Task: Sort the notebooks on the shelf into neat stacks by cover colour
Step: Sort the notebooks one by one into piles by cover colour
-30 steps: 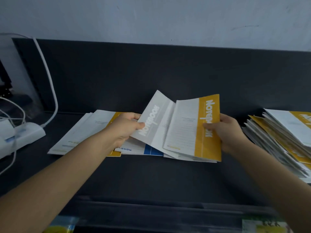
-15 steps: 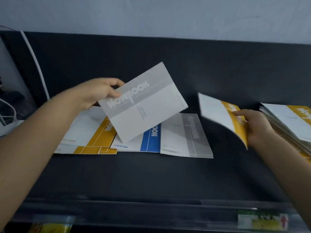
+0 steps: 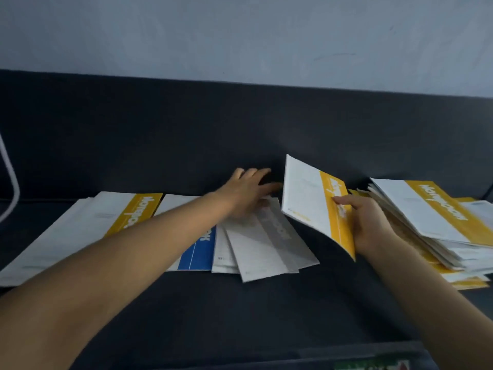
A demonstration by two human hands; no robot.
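Observation:
On the dark shelf (image 3: 240, 311) lie several notebooks. A yellow-striped stack (image 3: 112, 222) sits at the left, and beside it a blue-striped notebook (image 3: 198, 252) shows under my forearm. Two grey-striped notebooks (image 3: 269, 244) overlap askew in the middle. My left hand (image 3: 248, 193) rests flat on their far end, fingers spread. My right hand (image 3: 370, 222) grips a yellow-striped notebook (image 3: 312, 206) by its stripe, tilted above the shelf. A tall untidy pile of mostly yellow notebooks (image 3: 432, 220) stands at the right.
A dark back panel (image 3: 240, 134) rises behind the shelf, with a pale wall above. A white cable (image 3: 10, 177) curves at the far left. A raised front lip (image 3: 266, 361) edges the shelf, with a green label at the lower right.
My left hand has laid the grey notebook down onto the other grey one and now presses on it. My right hand still holds the yellow notebook, lifted slightly nearer the middle.

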